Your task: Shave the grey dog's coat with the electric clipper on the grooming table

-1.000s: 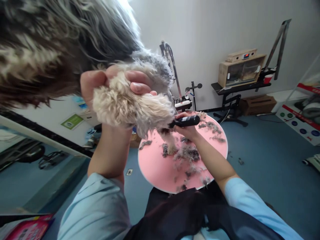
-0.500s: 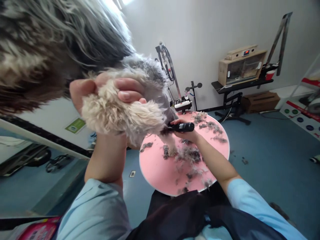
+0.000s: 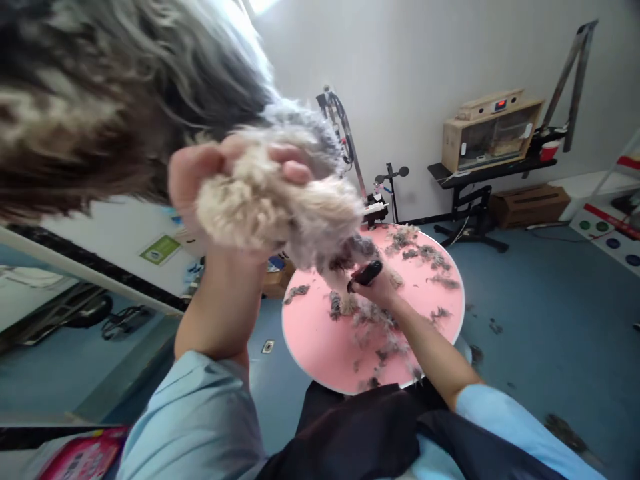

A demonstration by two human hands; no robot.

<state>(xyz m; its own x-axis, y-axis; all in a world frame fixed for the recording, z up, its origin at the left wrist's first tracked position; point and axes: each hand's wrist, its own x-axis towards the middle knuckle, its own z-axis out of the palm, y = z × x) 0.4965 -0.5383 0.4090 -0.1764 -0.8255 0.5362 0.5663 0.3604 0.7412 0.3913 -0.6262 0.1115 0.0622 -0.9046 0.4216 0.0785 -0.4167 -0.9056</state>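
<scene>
A shaggy grey and brown dog (image 3: 110, 87) fills the upper left, very close to the camera. My left hand (image 3: 200, 180) is raised and wrapped round its cream, fluffy paw (image 3: 260, 200). My right hand (image 3: 377, 287) grips a black clipper (image 3: 366, 275), which sits low beside the dog's other leg, over the round pink table (image 3: 320, 340). Several tufts of cut grey fur (image 3: 380, 320) lie on the pink top.
A grooming arm with leashes (image 3: 340, 133) stands behind the table. A black bench with a wooden box (image 3: 487, 133) lines the back wall, a cardboard box (image 3: 530, 203) under it. Fur clumps (image 3: 563, 427) dot the blue floor. A pink packet (image 3: 80, 457) lies bottom left.
My right hand has dropped the clipper lower and tilted it, away from the paw's tip toward the dog's other leg. My left hand has shifted the paw slightly right and up.
</scene>
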